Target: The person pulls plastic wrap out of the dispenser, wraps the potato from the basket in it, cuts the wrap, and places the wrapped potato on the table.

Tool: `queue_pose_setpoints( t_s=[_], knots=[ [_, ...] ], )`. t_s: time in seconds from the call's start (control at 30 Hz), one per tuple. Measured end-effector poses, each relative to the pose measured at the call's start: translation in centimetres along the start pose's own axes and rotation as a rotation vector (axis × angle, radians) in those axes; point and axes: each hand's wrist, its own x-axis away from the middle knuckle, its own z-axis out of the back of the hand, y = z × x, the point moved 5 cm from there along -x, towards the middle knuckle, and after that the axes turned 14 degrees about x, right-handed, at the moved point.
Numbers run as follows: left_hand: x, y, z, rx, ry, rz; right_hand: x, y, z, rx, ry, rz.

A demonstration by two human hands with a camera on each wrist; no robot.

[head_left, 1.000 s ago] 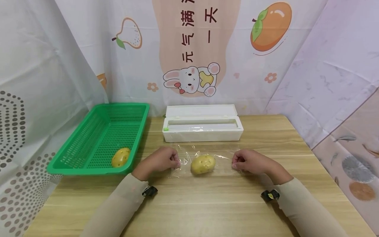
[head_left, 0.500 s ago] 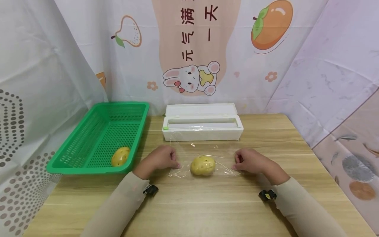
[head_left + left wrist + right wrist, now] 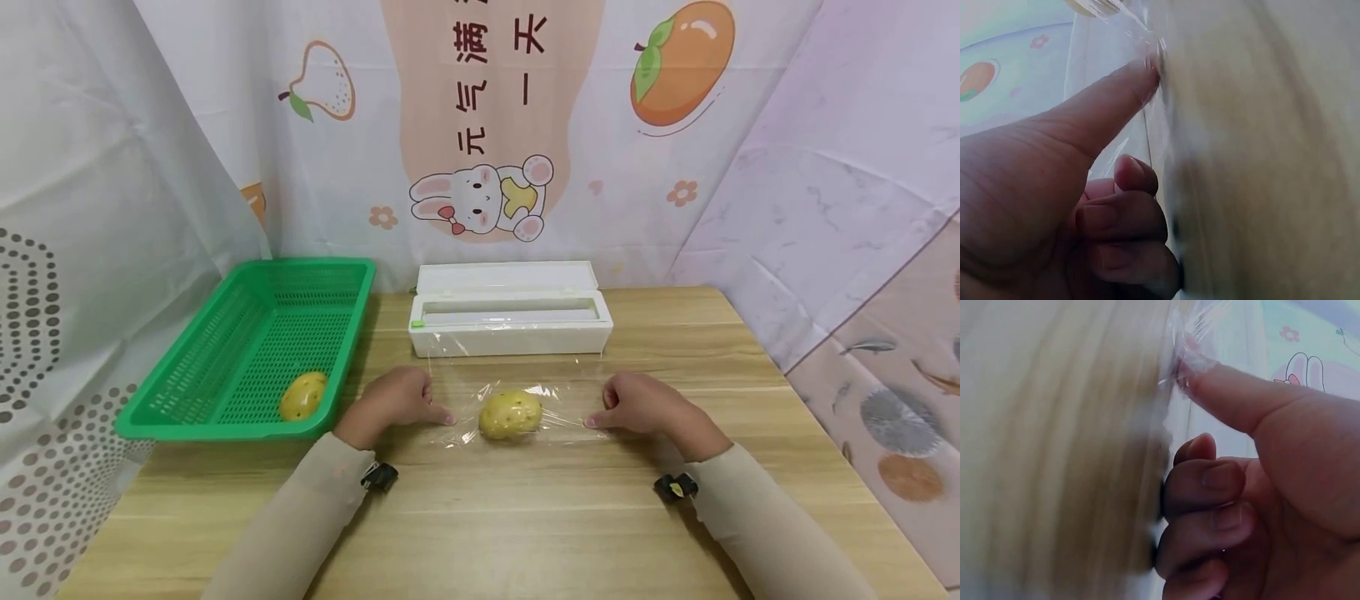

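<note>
A yellow potato [image 3: 510, 414] lies mid-table, with clear cling film [image 3: 557, 413] around it and shiny creases fanning out to both sides. At its left, my left hand [image 3: 393, 404] holds the film's edge, thumb tip on the film and the other fingers curled. My right hand [image 3: 648, 406] mirrors this at the right edge. The wrist views show film bunched at the straight left thumb [image 3: 1113, 100] and straight right thumb [image 3: 1232, 390], the curled fingers lying apart from each thumb. Behind the potato, the film stretches back to a white cling film dispenser [image 3: 512, 340] with its lid raised.
A green plastic basket [image 3: 347, 350] stands at the left, with a second potato [image 3: 303, 396] inside near its front right corner. The wooden table [image 3: 517, 533] ends at a printed curtain [image 3: 337, 192] behind the dispenser.
Both thumbs have straightened over the film beside the potato. The film now looks tauter, with creases radiating from the potato. The potato has rolled slightly in place; basket and dispenser have stayed put.
</note>
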Motion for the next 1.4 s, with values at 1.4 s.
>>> queue_pose_setpoints(
  t_s=[1.4],
  knots=[
    [0.8, 1.6, 1.5, 0.333, -0.13, -0.237, 1.1, -0.7, 2.6, -0.091, 0.064, 0.241]
  ],
)
